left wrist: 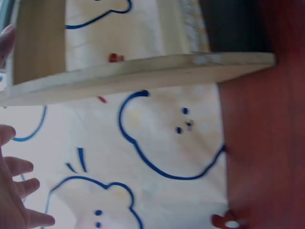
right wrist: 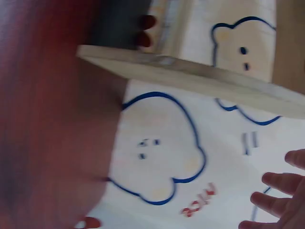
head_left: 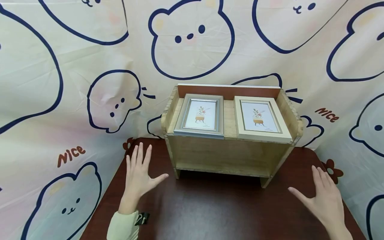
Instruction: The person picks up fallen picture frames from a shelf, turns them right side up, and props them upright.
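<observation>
Pale wood forms a small shelf unit [head_left: 222, 153] standing upright on a dark red-brown counter [head_left: 216, 213], ahead of the person and between their hands. On its top board, face up and apart, lie a silver frame [head_left: 200, 115] on the left and a cream frame [head_left: 262, 119] on the right. Each holds a drawing of a potted plant, and each has its long axis running from the front edge toward the red-brown back rail [head_left: 229, 92]. The left hand [head_left: 139, 180] holds nothing, fingers straight and thumb spread; the silver frame lies ahead of it and to its right. The right hand [head_left: 325, 197] is free too, fingers extended, with the cream frame ahead and to its left. Of the two, the left hand seems nearer the shelf unit, its thumb pointing toward a leg [head_left: 177, 174]. Both wrist views are blurred and cut off the hands, but the fingers appear clear of the wood. Behind everything hangs a pale cloth [head_left: 192, 60] printed with blue bear outlines.
</observation>
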`<state>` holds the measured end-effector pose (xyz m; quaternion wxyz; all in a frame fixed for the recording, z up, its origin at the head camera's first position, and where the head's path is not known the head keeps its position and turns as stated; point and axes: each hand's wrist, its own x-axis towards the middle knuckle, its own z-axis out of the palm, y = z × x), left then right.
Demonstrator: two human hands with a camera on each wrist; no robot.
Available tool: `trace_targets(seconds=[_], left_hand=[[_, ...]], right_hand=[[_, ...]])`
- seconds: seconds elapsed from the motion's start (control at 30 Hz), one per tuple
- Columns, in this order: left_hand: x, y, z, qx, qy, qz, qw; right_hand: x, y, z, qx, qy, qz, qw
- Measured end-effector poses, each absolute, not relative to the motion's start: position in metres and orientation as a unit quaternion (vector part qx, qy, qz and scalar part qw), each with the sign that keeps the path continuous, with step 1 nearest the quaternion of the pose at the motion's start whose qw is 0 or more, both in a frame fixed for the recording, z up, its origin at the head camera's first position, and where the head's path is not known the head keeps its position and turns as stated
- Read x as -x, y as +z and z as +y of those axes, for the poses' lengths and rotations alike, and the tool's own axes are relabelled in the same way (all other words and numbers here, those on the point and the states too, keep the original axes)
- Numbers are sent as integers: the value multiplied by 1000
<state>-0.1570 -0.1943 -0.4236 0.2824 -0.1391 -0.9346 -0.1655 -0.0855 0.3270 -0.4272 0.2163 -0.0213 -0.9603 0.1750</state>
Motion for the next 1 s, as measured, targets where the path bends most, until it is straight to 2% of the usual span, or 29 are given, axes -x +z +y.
trace_targets(seconds=[0.33,0.6,0.73,1.0], left_hand=[[163,-377,-178,213,-234,-868,384],[173,-347,-166,251,-336,-832,364],[178,-337,-158,243,-364,-835,333],[184,-330,-146,231,-396,-845,275]], right_hand=[[94,-363,294,-31,224,-932,283],[124,-314,257,-143,239,-899,338],[145,-295,244,-171,258,-896,319],[183,-264,219,-146,310,-917,205]])
